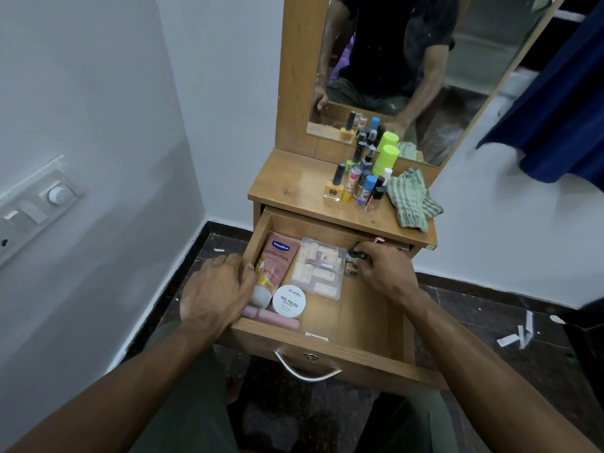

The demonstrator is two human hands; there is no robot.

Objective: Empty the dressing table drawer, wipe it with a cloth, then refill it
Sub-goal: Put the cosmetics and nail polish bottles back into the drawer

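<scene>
The wooden drawer of the dressing table stands pulled out. Inside lie a pink Vaseline tube, a round white nail polish remover tub, a clear box of small items and a pink tube along the front wall. My left hand rests on the drawer's left wall, fingers curled over its edge. At the back right corner of the drawer, my right hand grips a small dark bottle. A green striped cloth lies crumpled on the table top.
Several bottles and nail polishes crowd the table top in front of the mirror. A white wall with a switch panel is on the left. A blue cloth hangs at the right. Paper scraps lie on the dark floor.
</scene>
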